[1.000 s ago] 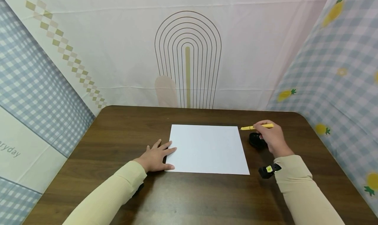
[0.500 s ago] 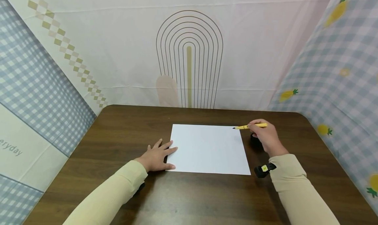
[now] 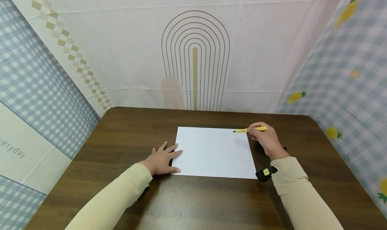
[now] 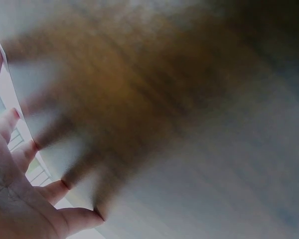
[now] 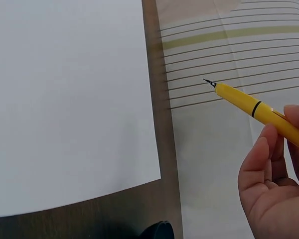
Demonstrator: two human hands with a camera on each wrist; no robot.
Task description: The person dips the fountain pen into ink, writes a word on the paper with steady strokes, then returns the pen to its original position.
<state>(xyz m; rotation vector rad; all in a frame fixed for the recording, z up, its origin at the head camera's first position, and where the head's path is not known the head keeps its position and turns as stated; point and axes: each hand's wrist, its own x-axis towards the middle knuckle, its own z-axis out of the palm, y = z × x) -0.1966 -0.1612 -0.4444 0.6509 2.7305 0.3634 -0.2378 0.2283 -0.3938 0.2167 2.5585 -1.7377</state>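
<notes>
My left hand (image 3: 161,162) rests with spread fingers on the left edge of a blank white sheet of paper (image 3: 211,156); the thumb lies at its near left corner. In the left wrist view the left hand (image 4: 20,189) shows with fingertips against the surface. Over the sheet's far right corner, my right hand (image 3: 266,139) pinches a yellow fountain pen (image 3: 241,130), nib pointing left. The right wrist view shows the pen's (image 5: 239,99) bare dark nib and black ring, with thumb and fingers round the barrel. The nib appears raised above the paper in that view.
A dark rounded object (image 5: 158,231) stands on the brown wooden table (image 3: 205,203) by the sheet's right edge, mostly hidden by the right hand in the head view. A black wrist device (image 3: 264,175) hangs at the right cuff. A patterned white cloth (image 3: 130,48) rises behind the table.
My right hand has carried the pen leftward, from beyond the sheet's right edge to over its far right corner. My left hand has kept its place on the paper.
</notes>
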